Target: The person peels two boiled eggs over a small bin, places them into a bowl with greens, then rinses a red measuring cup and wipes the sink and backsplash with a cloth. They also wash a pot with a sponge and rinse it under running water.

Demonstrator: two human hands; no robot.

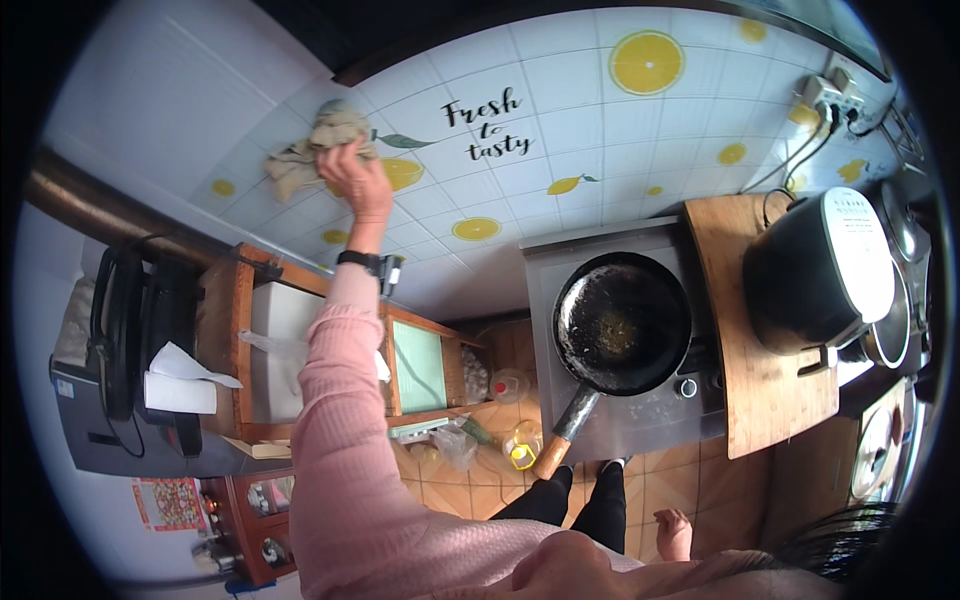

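Note:
My left hand (358, 176) presses a bunched beige cloth (337, 129) against the white tiled wall panel (480, 184), at the left end near a lemon print. The left arm reaches up and across, with a black band on its wrist. Low in the view, beside my body, my right hand (675, 534) hangs with its fingers curled and no object visible in it. In front of me a black frying pan (622, 324) rests on the gas stove (637, 435), its wooden-ended handle pointing towards me.
On the right, a black cooker with a white lid (859, 247) stands on a wooden board (780, 409). Plugs and cords (825, 97) are on the wall behind. A wooden shelf unit (244, 337) stands left, with oil bottles (523, 450) and bags on the floor nearby.

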